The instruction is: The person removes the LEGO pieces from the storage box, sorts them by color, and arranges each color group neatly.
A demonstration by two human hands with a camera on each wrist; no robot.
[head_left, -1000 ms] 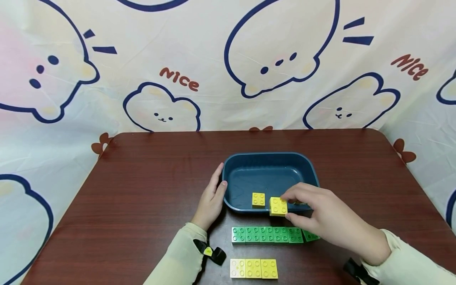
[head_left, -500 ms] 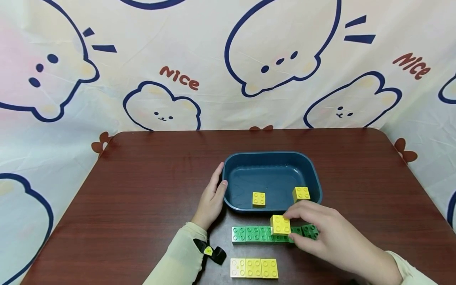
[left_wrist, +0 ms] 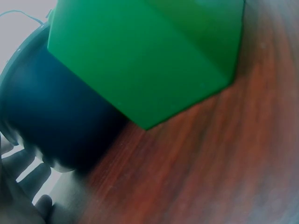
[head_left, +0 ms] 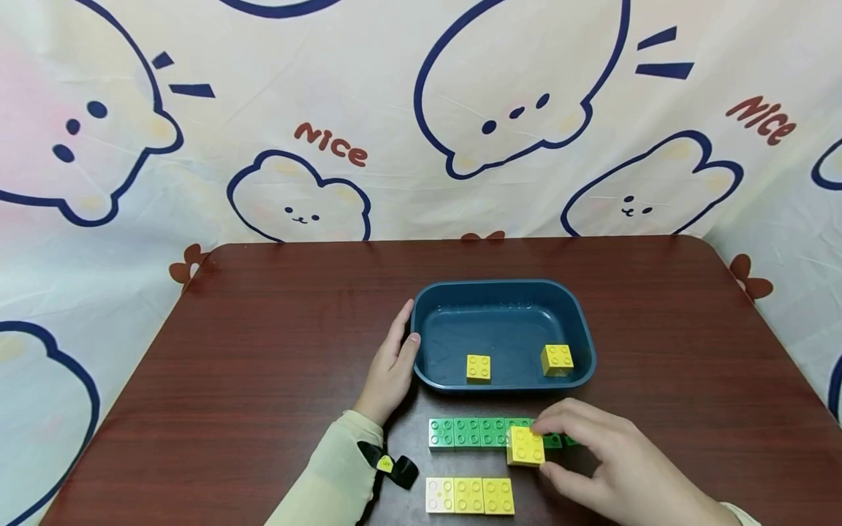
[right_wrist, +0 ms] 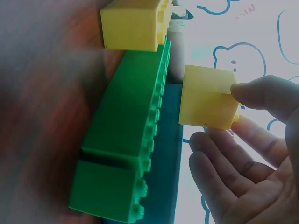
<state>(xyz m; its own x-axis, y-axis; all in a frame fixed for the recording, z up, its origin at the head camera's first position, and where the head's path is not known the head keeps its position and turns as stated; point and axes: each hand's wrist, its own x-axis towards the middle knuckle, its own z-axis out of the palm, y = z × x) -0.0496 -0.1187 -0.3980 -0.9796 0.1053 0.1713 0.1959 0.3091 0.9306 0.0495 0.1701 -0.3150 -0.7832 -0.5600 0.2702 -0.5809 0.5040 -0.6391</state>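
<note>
My right hand [head_left: 601,453] pinches a yellow toy brick [head_left: 525,446] between thumb and fingers. The brick overlaps the row of green bricks [head_left: 467,433] in the head view. In the right wrist view the held yellow brick [right_wrist: 208,97] appears apart from the green row [right_wrist: 126,102]. At the near side lies a row of three yellow bricks [head_left: 468,496], the left one paler. My left hand [head_left: 387,372] rests with straight fingers against the left side of the blue tray [head_left: 500,283]. Two more yellow bricks [head_left: 478,369] sit inside the tray, one by its right corner.
The brown table [head_left: 296,329] reaches back to a cloth backdrop [head_left: 395,88] printed with cartoon shapes. A loose green brick [right_wrist: 105,191] stands at the end of the green row. The left wrist wears a black strap [head_left: 395,467].
My right hand has carried the yellow brick from the tray's near rim toward the near yellow row. The other brick in the tray's right corner has come into view. My left hand has stayed put.
</note>
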